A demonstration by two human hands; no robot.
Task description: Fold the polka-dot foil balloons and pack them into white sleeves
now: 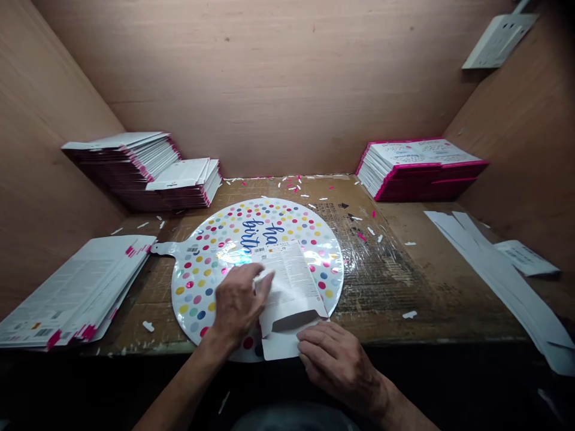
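Observation:
A white printed envelope (291, 281) lies on a round foil balloon (202, 263) with coloured dots and blue lettering. The envelope's flap end points toward me, its mouth bowed open. My left hand (240, 299) is at the envelope's left edge, thumb and fingers curled round something white that is too small to make out. My right hand (336, 359) rests at the lower right corner of the envelope, its fingers together on the flap. The balloon's narrow tail reaches left, and its lower rim hangs over the table's front edge.
Printed envelopes (76, 287) lie at the left. Behind them stand stacks of envelopes (139, 167), with another pink-edged stack (422, 170) at the back right. Long white strips (498, 275) lie on the right. Paper scraps dot the table (381, 299). A power strip (501, 41) hangs upper right.

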